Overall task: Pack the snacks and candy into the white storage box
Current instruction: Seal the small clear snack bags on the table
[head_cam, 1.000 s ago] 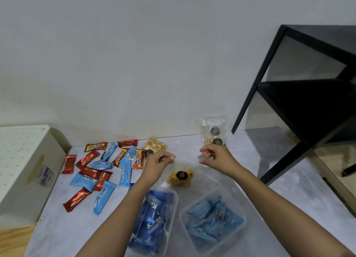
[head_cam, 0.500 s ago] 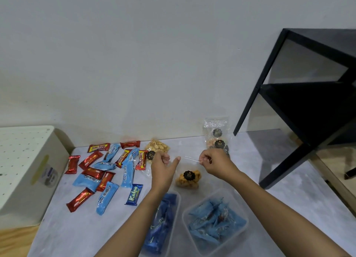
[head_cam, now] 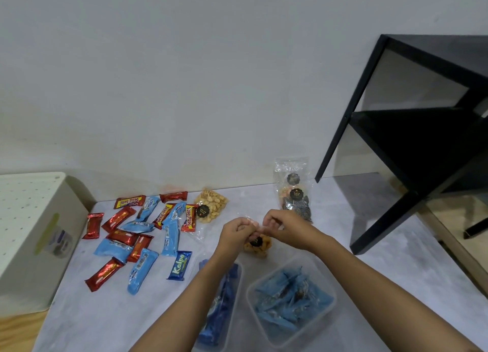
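The clear snack bag point(head_cam: 257, 242) of orange crackers hangs above the desk point(head_cam: 79, 322), its top pinched between the fingers of the left hand point(head_cam: 236, 233) and the right hand point(head_cam: 284, 226). Half a second ago the hands were apart with the bag's mouth stretched between them; now they have closed together until they touch. Below them sit two clear tubs: the left tub point(head_cam: 239, 275) holds dark blue packets, the right tub point(head_cam: 327, 312) light blue ones. Loose red and blue candy bars point(head_cam: 137, 235) cover the desk's left half, leaving bare desk toward the near edge. The white storage box point(head_cam: 29, 235) stands at the far left, a black shelf point(head_cam: 412, 129) at right.
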Demonstrator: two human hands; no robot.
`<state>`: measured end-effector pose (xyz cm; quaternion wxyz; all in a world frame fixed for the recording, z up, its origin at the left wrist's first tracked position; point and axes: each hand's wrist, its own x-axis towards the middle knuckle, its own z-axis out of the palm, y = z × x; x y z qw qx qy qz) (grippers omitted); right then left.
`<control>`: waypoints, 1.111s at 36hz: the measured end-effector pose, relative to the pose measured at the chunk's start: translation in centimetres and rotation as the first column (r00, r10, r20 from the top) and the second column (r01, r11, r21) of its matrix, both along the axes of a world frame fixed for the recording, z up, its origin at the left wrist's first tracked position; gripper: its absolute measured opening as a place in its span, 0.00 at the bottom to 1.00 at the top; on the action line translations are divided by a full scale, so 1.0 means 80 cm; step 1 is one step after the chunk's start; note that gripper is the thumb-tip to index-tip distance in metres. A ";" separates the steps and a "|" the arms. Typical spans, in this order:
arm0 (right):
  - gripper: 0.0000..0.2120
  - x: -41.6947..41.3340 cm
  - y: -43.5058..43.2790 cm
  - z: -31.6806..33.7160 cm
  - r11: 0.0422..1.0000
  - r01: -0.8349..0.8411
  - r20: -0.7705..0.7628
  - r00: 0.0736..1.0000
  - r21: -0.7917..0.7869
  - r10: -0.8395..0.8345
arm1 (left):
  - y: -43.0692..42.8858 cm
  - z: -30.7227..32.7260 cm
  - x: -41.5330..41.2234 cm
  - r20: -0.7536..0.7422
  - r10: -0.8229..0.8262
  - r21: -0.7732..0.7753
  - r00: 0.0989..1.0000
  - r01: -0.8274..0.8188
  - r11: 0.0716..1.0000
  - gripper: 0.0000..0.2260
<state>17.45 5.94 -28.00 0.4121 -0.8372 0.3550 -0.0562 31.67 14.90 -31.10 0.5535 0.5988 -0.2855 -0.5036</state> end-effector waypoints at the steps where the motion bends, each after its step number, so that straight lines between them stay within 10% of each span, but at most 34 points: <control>1: 0.08 0.003 0.001 0.001 1.000 0.019 -0.002 1.000 0.018 -0.019 | 0.001 0.000 0.001 -0.007 -0.016 -0.005 1.000 0.016 1.000 0.03; 8: 0.11 0.015 0.002 0.001 0.959 0.129 0.059 0.987 0.253 -0.148 | 0.002 0.001 0.008 0.051 -0.113 -0.010 0.992 0.114 0.993 0.07; 24: 0.10 0.021 -0.014 -0.011 0.979 0.189 0.098 0.976 0.075 -0.196 | -0.014 0.001 0.002 0.200 -0.041 0.044 0.979 0.033 0.998 0.08; 33: 0.16 0.007 -0.058 -0.016 0.993 -0.112 -0.073 0.991 0.025 0.113 | -0.039 -0.012 -0.016 0.379 0.150 -0.015 0.913 -0.156 0.988 0.03; 40: 0.13 0.032 -0.107 -0.033 0.997 0.046 0.131 0.990 0.057 -0.053 | -0.043 -0.060 0.001 0.727 -0.039 0.049 0.685 0.005 0.999 0.38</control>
